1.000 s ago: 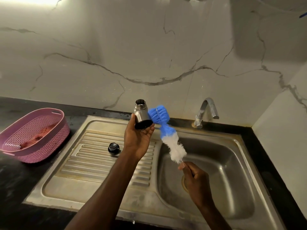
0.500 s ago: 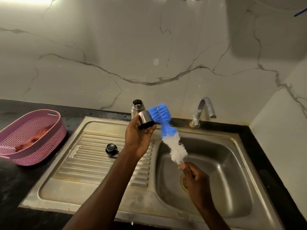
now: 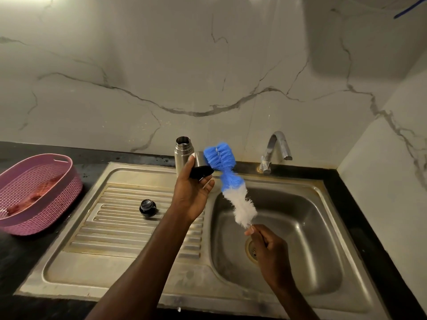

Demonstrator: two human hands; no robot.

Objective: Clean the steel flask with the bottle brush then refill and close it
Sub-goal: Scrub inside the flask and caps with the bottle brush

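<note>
Steel flask (image 3: 182,155) stands upright at the back edge of the sink unit, its mouth open, just behind the left hand (image 3: 193,192). That hand is raised over the drainboard (image 3: 129,227), palm up, and grips a steel cup-shaped cap (image 3: 200,166) with a dark inside; the thumb lies against the cap's left side and the fingers curl under its dark rim. The cap is tilted, its opening facing down and toward the camera. How close the cap is to the flask behind it cannot be told, though they overlap in the head view.

The bottle brush (image 3: 231,181) slants from lower right to upper left above the basin (image 3: 307,227). Its blue bristle head is beside the cap and looks to be touching it; lower down the bristles turn white. The right hand (image 3: 271,252) is clenched round the brush handle just below the white bristles, over the drain (image 3: 251,249).

A small round black stopper (image 3: 147,207) sits on the ribbed drainboard, well apart from the flask. A chrome tap (image 3: 275,151) rises at the back of the basin. On the dark counter at the left rests a pink woven basket (image 3: 34,195) with something reddish inside. Veined marble wall (image 3: 208,77) runs behind.
</note>
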